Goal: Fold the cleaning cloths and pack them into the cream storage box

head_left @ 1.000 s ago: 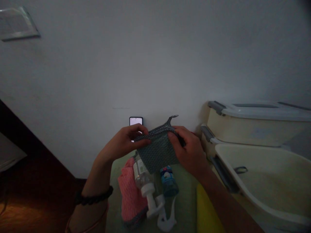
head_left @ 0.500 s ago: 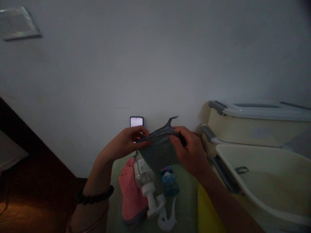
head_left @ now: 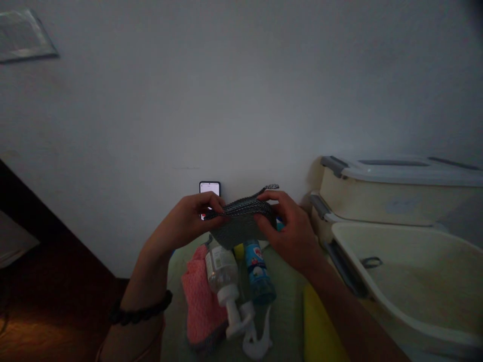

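Note:
A grey cleaning cloth [head_left: 241, 227] with a black-and-white edge and a hanging loop is held up between my two hands. My left hand [head_left: 191, 216] pinches its left end between thumb and fingers. At the right end, my right hand [head_left: 289, 226] grips the folded edge, thumb on the near side. Below the cloth lie a pink cloth [head_left: 204, 296], a clear pump bottle [head_left: 222, 271] with a white pump head, and a blue bottle [head_left: 259, 274]. A white hook-shaped plastic piece [head_left: 257, 342] is near the pump.
A phone [head_left: 210, 187] with a lit screen leans at the wall, partly behind my left hand. To the right stand stacked lidded bins [head_left: 400, 196] and an open white bin [head_left: 422, 281]. Something yellow [head_left: 320, 327] lies beside the green surface [head_left: 289, 311].
The grey cloth's upper edge has folded down and its hanging part looks shorter, uncovering more of the blue bottle. Both hands keep their grip; the view has shifted slightly.

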Demonstrator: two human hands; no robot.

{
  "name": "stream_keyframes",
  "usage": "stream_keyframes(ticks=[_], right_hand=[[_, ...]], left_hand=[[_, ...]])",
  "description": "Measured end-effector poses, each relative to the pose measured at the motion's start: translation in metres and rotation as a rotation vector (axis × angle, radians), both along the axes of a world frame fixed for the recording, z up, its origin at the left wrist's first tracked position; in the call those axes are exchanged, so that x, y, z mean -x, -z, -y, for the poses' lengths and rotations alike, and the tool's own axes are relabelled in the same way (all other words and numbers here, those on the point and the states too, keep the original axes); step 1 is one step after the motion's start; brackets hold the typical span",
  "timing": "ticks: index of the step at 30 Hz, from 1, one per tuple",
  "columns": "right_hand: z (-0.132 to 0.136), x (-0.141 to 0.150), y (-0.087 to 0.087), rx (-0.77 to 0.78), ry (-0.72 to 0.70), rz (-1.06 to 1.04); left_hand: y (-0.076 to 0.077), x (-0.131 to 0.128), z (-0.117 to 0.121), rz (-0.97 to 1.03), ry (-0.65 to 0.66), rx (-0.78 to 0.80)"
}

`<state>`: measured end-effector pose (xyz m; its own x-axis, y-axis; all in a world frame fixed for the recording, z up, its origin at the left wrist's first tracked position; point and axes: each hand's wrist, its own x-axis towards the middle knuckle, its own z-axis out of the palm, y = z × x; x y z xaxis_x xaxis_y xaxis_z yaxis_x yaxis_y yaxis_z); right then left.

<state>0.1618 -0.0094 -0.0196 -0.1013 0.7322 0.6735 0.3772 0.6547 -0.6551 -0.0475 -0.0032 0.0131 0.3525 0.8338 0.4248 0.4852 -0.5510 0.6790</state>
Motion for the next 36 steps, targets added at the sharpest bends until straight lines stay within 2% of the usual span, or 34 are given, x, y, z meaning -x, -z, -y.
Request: stream_keyframes(ticks=[8, 16, 29, 32, 36], right_hand=[[-0.004, -0.002, 0.002, 0.069, 0.019, -0.049], [-0.004, -0.004, 0.001, 0.056, 0.066, -0.129], [-0.009, -0.006, 0.002, 0.102, 0.001, -0.327], [-0.006, -0.007, -0.002, 0.128, 0.004, -0.351], [-0.002, -0.010, -0.006, 0.205, -0.046, -0.251]], left_hand=[[-0.002, -0.003, 0.003, 0.011, -0.028, -0.032], [-0.003, -0.004, 0.002, -0.005, -0.112, -0.123], [-0.003, -0.006, 0.001, 0.150, -0.219, -0.131], [-0.003, -0.006, 0.002, 0.237, -0.192, -0.112], [-0.003, -0.008, 0.003, 0.320, -0.103, -0.083]])
